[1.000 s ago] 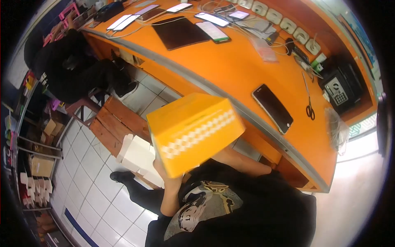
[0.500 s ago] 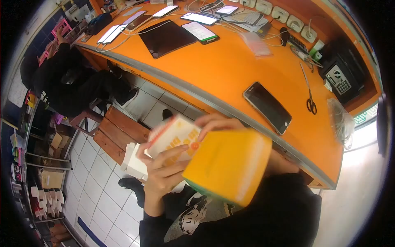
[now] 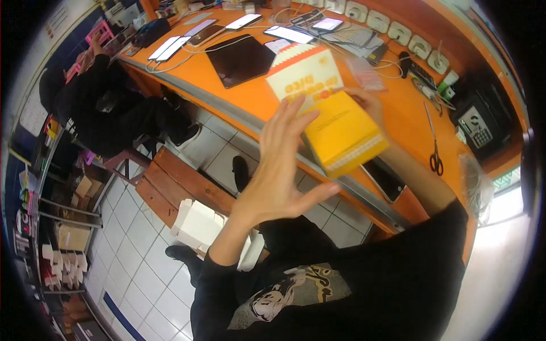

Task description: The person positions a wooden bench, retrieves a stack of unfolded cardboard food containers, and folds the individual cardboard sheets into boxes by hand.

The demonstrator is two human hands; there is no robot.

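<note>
A yellow cardboard box [image 3: 344, 131] is raised over the desk's front edge. Its cream panel [image 3: 304, 74], with orange lettering and a red-striped edge, stands up at the far end. My right hand [image 3: 367, 102] grips the box from its far right side, partly hidden behind it. Close to the box's left side, my left hand [image 3: 278, 165] is open, thumb spread away from the fingers; whether its fingertips touch the panel I cannot tell. Below my left forearm lies an open white carton [image 3: 199, 227].
On the orange desk [image 3: 415, 113] are a dark phone [image 3: 384, 182], scissors [image 3: 435, 148], a black tablet [image 3: 242, 59], several lit phones and cables. A black safe [image 3: 478, 122] stands at right. A wooden bench [image 3: 176, 184] is below; another person [image 3: 108, 108] sits at left.
The box has moved up and away over the desk in my right hand. My left hand has come off it and opened. The camera view has shifted slightly.
</note>
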